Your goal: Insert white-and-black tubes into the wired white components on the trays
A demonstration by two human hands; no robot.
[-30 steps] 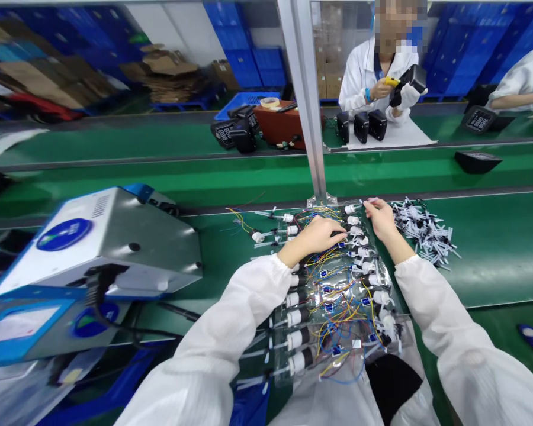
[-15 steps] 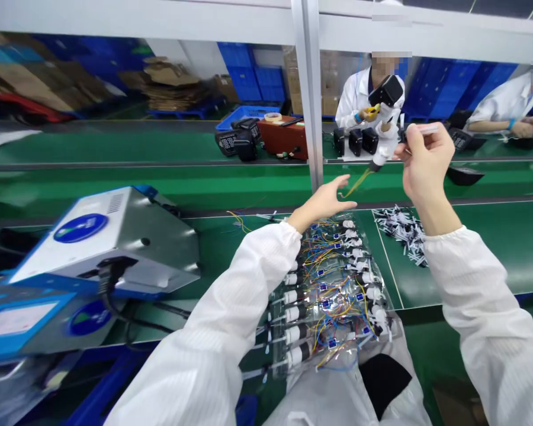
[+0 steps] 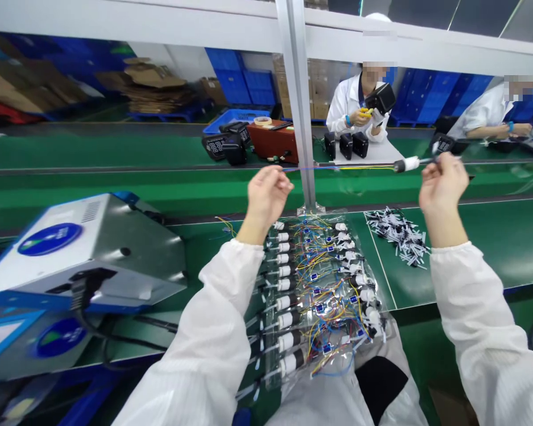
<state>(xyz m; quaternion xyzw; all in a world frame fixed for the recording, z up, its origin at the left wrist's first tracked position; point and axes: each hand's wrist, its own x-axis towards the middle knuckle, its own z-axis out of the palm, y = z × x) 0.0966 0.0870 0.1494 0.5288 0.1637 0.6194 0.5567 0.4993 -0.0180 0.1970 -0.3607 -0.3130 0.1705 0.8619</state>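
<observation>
Between my two raised hands a small white-and-black cylindrical part with wires (image 3: 407, 164) is stretched out level above the bench. My right hand (image 3: 444, 183) pinches the thin stem at its white end. At the other side my left hand (image 3: 270, 192) pinches the far end of its thin yellow and blue wires, which run nearly straight. Below lies a clear plastic sheet (image 3: 311, 355) with rows of similar wired cylinders (image 3: 288, 319) along both sides. Small blue boards and tangled coloured wires fill its middle.
A grey-and-blue machine (image 3: 133, 242) with a black power cord stands at the left. Many small black-and-white pieces (image 3: 400, 236) lie in a heap right of the sheet. A metal post (image 3: 295, 100) rises ahead. Across the bench, a co-worker (image 3: 359, 100) holds a black device.
My left hand has moved left, closing on the wire ends and drawing them straight. The cylinder has swung from hanging at a slant to level; my right hand is slightly lower.
</observation>
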